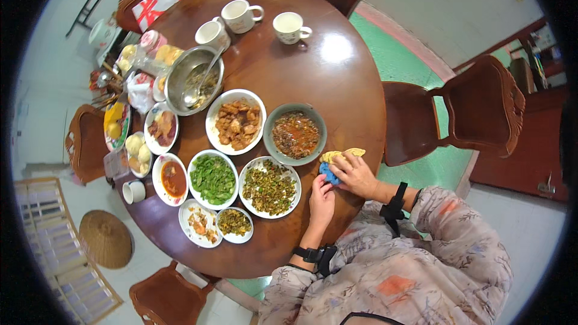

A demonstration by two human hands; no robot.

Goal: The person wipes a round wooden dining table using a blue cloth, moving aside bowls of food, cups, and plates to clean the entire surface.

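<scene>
Near the right edge of the round wooden table, both of my hands are on a small crumpled blue cloth (329, 172). A folded yellow cloth (343, 154) lies against its far side. My right hand (356, 176) covers part of both, its fingers bent down over the blue one. From the near side, my left hand (323, 200) pinches the blue cloth's edge with its fingertips. What lies under my right palm is hidden. Just beyond the cloths sits a grey-green bowl (323, 121) of reddish minced food in sauce.
A plate of chopped green food (241, 198) is left of my hands. Further left are a bowl of green peppers (191, 188), a bowl of braised chunks (209, 128) and a steel pot (170, 92) with a ladle. White mugs (288, 29) stand at the far side; wooden chairs (481, 108) surround the table.
</scene>
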